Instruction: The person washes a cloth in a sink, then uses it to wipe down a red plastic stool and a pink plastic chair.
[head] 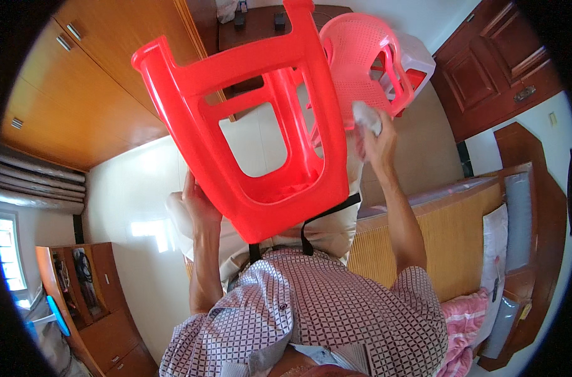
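A glossy red plastic stool (262,198) rests over my lap on its side or upside down, its legs pointing away from me. On its left edge my left hand (202,202) grips it; some fingers are hidden behind the red plastic. Off the stool's right side, my right hand (379,141) holds a crumpled whitish cloth (367,118), with a reddish part hanging lower that is blurred. A gap separates the cloth from the stool.
Beyond the stool stands a pink plastic armchair (361,70), beside a white and red plastic stool (415,61). Wooden cabinets (93,89) line the left. A bed with a woven mat (436,235) lies at my right. A wooden door (488,70) is at the upper right.
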### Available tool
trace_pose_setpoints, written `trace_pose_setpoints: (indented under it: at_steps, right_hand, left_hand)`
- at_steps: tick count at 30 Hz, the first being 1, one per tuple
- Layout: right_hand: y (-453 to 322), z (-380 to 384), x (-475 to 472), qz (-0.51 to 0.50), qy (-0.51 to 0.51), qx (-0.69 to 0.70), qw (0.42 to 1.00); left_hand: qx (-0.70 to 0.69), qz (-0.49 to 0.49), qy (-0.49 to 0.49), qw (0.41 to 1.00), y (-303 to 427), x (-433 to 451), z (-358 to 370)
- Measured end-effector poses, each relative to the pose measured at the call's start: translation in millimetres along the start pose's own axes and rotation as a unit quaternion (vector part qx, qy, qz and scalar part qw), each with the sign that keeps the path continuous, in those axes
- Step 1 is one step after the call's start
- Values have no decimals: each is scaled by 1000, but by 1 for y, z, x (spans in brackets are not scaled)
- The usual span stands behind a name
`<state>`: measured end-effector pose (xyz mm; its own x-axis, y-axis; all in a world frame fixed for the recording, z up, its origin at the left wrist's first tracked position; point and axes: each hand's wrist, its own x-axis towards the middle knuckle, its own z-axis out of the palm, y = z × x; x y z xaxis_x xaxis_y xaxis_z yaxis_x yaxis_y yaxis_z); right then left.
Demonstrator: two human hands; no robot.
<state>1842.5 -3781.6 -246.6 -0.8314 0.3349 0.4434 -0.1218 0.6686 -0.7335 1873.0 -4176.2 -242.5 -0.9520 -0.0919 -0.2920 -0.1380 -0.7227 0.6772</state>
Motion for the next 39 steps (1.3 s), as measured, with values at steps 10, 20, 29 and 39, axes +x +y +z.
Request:
trace_pose_setpoints:
  at_steps: [10,20,29,39]
  right_hand:
    - [-39,53,35,263,-218,470,814]
    - [-109,149,10,168,-182,476,844]
    - [-118,174,-26,-19,-154,314,937]
    - [-114,124,-81,-263,-174,-27,949]
  left_hand:
    - [-38,-22,13,999,-16,38,-50]
    - [407,236,165,867,-29,60,-74]
    - [60,-9,21,998,-48,70,27]
    - [24,16,22,999,-67,82,6]
